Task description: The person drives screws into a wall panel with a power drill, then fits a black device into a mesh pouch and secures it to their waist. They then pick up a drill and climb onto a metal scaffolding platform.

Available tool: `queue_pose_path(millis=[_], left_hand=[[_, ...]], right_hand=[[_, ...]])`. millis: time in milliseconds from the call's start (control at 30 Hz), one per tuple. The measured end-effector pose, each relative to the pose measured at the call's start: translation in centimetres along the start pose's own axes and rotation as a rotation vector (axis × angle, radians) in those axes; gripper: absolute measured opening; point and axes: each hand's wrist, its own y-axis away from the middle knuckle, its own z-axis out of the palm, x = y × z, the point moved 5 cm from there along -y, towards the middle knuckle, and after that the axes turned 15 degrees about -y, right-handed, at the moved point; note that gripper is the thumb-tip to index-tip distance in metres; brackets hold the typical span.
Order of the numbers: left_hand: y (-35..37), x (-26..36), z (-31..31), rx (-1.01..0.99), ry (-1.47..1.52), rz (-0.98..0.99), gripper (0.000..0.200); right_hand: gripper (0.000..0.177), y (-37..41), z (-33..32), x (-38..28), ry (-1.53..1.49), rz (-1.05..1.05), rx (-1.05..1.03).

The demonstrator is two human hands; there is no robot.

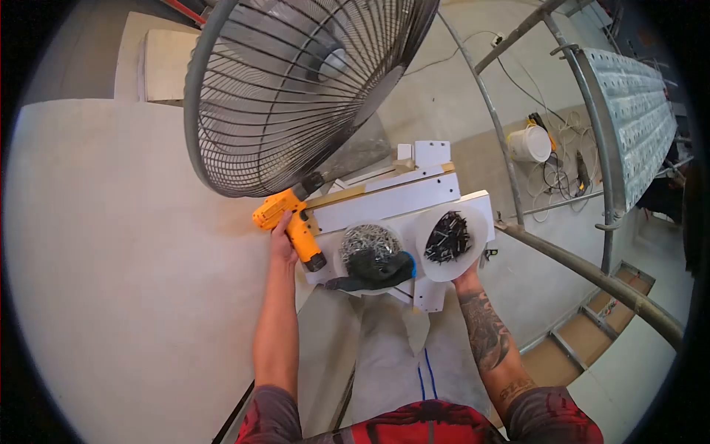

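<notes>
My left hand [281, 240] is closed round the handle of an orange cordless drill [302, 235], whose black chuck points up and to the right. My right hand [467, 280] grips a white plastic tub [477, 238] from its near side; the tub is tilted and black screws [447, 237] lie inside. Most of the right fingers are hidden by the tub. Between my hands stands a second tub [342, 255] of silver fasteners [370, 240]. A dark work glove [376, 270] with a blue cuff lies over its near side. Both tubs are at some white boards [388, 201].
A large fan [310, 96] in a wire cage looms close above the drill. Scaffold tubes [592, 259] and a perforated metal deck [637, 126] stand at the right. Beyond them are a white bucket [529, 144], cables and tools on the floor. A ladder [592, 318] lies lower right.
</notes>
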Motion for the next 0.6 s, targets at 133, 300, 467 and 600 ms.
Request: queue_pose_path(millis=[133,300,467,600], left_hand=[[-0.7,1.1,-0.2,-0.013,-0.028,0.035,0.034],[-0.4,0.6,-0.9,0.007,0.008,0.06,0.031],[-0.5,0.3,-1.7,0.079,-0.143,0.126,0.034],[0.2,1.3,-2.0,0.216,-0.285,0.185,0.034]], right_hand=[[0.056,-0.4,1.5,0.3,0.043,0.082,-0.087],[0.052,-0.9,2.3,1.0,0.048,0.027,-0.093],[0.05,-1.9,0.4,0.5,0.018,0.052,-0.103],[0.053,-0.7,1.3,0.0,0.049,0.07,-0.094]])
